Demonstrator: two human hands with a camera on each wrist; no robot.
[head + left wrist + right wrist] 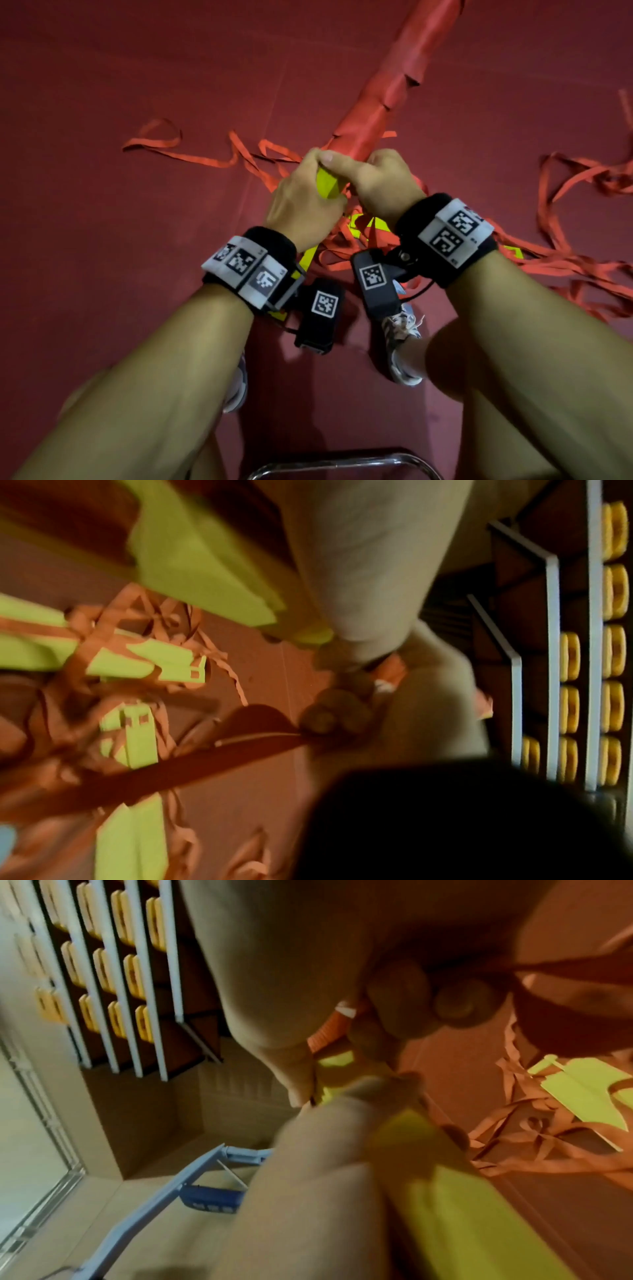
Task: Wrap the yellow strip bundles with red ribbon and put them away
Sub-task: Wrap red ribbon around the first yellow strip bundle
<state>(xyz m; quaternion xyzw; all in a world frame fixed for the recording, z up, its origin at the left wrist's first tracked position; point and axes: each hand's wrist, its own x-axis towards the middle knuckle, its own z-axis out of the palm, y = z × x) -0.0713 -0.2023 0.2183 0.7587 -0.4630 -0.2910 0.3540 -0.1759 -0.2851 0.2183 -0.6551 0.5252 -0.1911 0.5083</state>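
A long yellow strip bundle runs from my hands up and to the right, its upper length wound in red ribbon. My left hand grips the bare yellow part just below the wrap. Where the wrapping ends, my right hand curls round the bundle, its thumb reaching across to the left hand. A short piece of ribbon shows by the right fingers. The wrapped length looks dark in the left wrist view.
Loose red ribbon lies tangled over the red floor, with more ribbon at the right. Other yellow strips lie under my hands. My shoes and a chrome stool frame are below. A rack of yellow items stands behind.
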